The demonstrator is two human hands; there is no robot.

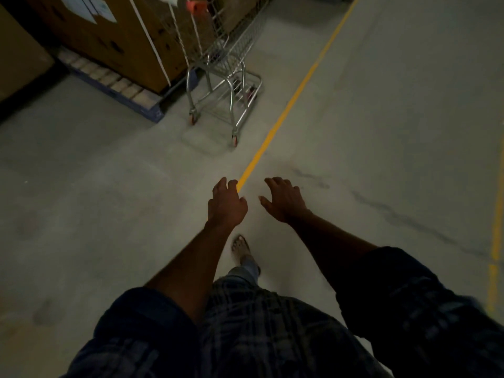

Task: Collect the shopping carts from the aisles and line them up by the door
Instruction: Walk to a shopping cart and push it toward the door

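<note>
A silver wire shopping cart point(221, 75) with an orange handle piece stands ahead of me, near the top middle of the view, beside a stack of boxes. Its wheels rest on the concrete floor just left of a yellow line point(289, 105). My left hand point(226, 204) and my right hand point(283, 199) are stretched forward side by side, well short of the cart. Both hands are empty, with fingers loosely bent and spread. One foot in a sandal point(241, 248) shows below my hands.
Large brown cardboard boxes point(114, 42) sit on a blue pallet point(120, 91) at the upper left, close against the cart. A second yellow line point(495, 255) runs along the right edge. Cracked grey concrete floor point(381, 132) stretches to the right.
</note>
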